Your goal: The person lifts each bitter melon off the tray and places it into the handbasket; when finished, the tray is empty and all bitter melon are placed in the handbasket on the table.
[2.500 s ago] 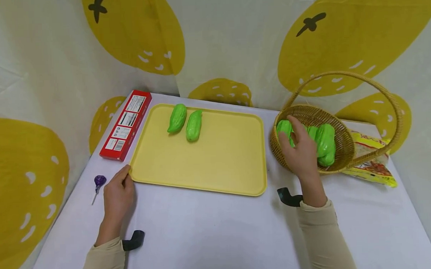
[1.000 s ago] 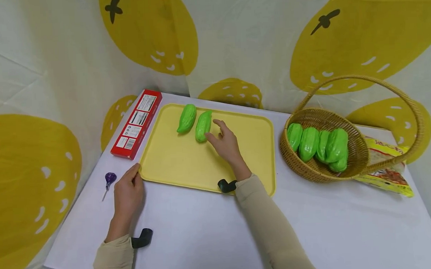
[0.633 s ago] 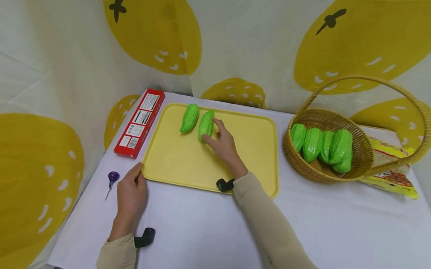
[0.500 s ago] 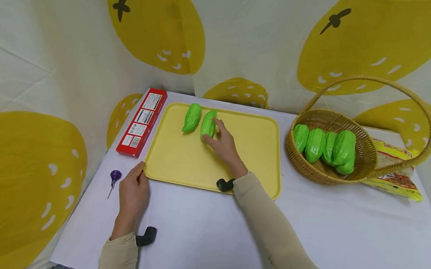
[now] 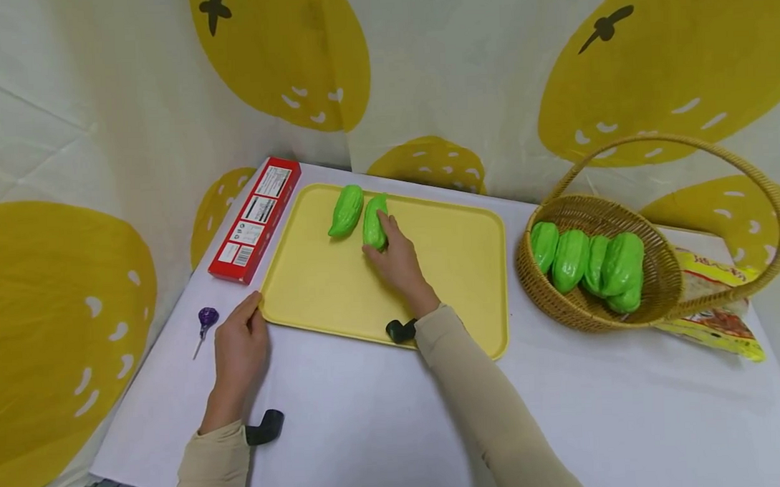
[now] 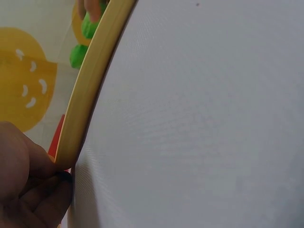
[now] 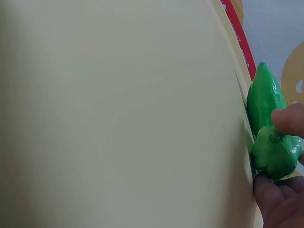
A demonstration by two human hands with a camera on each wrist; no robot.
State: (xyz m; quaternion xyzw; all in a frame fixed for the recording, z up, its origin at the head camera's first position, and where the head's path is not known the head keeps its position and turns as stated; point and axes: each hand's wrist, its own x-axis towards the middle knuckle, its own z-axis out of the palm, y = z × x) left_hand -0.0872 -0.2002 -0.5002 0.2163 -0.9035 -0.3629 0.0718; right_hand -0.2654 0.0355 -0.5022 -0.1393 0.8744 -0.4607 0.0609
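Observation:
Two green bitter melons lie on the yellow tray (image 5: 327,289) near its far edge. My right hand (image 5: 398,261) grips the right-hand bitter melon (image 5: 374,226), thumb on its near end and fingers along its right side. The right wrist view shows that bitter melon (image 7: 273,154) between thumb and fingers. Just left of it is the other bitter melon (image 5: 346,211), untouched. With thumb and fingers, my left hand (image 5: 241,345) pinches the tray's near left corner; in the left wrist view the thumb sits at the tray rim (image 6: 88,85), other fingers below it.
A handled wicker basket (image 5: 569,316) at the right holds several more bitter melons (image 5: 570,260). A yellow food packet (image 5: 715,311) lies partly behind it. Left of the tray are a red box (image 5: 255,221) and a purple lollipop (image 5: 207,318). A patterned curtain (image 5: 448,69) hangs behind the table.
My right hand has gone left from the basket to the tray, and its fingers have closed round the right-hand bitter melon. My left hand stays at the tray corner.

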